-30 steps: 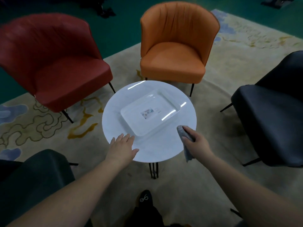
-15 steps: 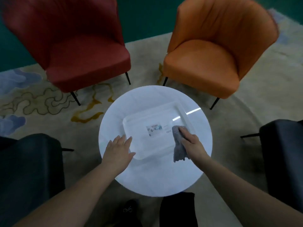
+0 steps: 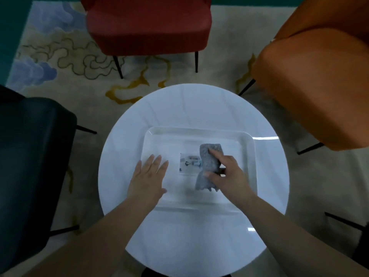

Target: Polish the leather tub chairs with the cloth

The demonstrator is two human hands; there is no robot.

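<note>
Standing on a patterned rug (image 3: 60, 56), round white table (image 3: 199, 246) carried a tray (image 3: 250, 140); chairs cut off; left hand (image 3: 148, 180) lay flat and released, right hand (image 3: 229, 176) grasped grey cloth (image 3: 208, 156).

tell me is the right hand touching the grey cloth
Touching. The head view shows the right hand pinching the grey cloth, fingers pressed on top, over the white tray.
</note>
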